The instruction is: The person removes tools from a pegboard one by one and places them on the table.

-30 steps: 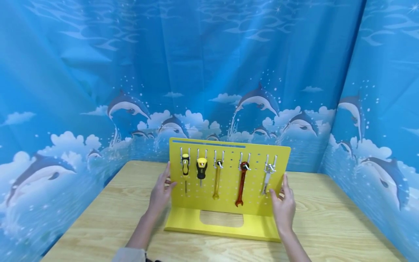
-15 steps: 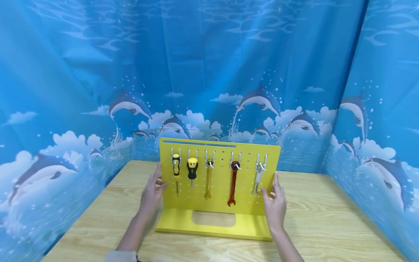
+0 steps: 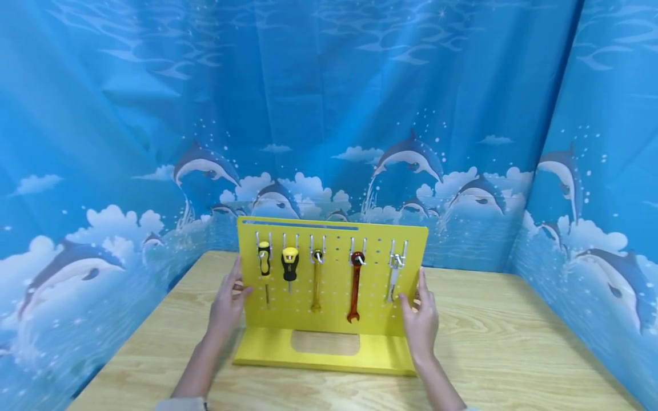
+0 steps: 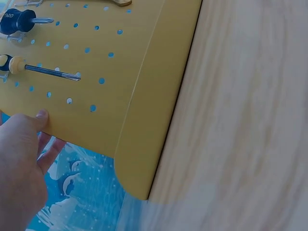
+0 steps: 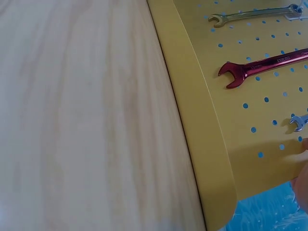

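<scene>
Dolphin curtain (image 3: 319,114), pegboard top (image 3: 345,232) from head only

The yellow pegboard (image 3: 331,319) partly hides fingers of the left hand (image 3: 225,308) and right hand (image 3: 421,324), lower centre of the head view. The right wrist view's right edge crops a red wrench (image 5: 264,66), its lettering illegible, and a silver wrench (image 5: 299,122); the left wrist view's left edge crops a stubby screwdriver (image 4: 20,20) and long screwdriver (image 4: 43,70).
</scene>
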`<action>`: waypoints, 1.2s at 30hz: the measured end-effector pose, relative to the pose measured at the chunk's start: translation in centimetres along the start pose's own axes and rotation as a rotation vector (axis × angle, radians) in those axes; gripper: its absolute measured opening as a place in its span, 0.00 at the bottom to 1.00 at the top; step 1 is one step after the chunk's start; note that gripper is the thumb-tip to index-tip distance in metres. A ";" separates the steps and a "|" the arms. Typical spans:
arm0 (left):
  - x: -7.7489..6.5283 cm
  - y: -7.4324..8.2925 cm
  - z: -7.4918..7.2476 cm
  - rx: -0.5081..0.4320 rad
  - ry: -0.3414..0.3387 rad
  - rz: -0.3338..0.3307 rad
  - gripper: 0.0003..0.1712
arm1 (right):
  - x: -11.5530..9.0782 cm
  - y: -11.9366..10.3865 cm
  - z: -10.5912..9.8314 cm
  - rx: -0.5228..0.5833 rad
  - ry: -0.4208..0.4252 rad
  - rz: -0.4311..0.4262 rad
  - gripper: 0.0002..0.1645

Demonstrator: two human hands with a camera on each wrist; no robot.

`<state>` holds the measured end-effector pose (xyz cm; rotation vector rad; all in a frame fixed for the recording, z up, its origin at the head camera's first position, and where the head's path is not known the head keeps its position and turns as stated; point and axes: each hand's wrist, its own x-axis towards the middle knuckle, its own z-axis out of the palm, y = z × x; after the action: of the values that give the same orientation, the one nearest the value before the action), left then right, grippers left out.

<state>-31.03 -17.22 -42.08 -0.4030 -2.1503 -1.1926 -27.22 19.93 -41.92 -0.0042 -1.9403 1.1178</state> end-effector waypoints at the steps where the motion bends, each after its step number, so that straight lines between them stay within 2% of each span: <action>1: 0.0 0.0 -0.1 -0.001 0.000 -0.004 0.44 | 0.0 0.0 0.1 0.000 -0.001 0.000 0.40; 8: -0.1 -0.2 -1.0 0.024 -0.010 -0.053 0.47 | -0.3 -0.4 0.9 -0.003 -0.011 -0.003 0.40; 22: -0.1 -1.1 -2.5 0.065 -0.012 -0.058 0.47 | -0.9 -1.4 2.3 -0.036 0.010 -0.032 0.40; 36: 0.0 -1.3 -4.2 0.093 -0.034 -0.103 0.47 | -1.7 -2.5 3.6 -0.056 0.013 -0.031 0.40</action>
<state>-30.12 -21.49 -41.32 -0.2767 -2.2694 -1.1427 -27.63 15.24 -42.11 -0.0123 -1.9533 1.0403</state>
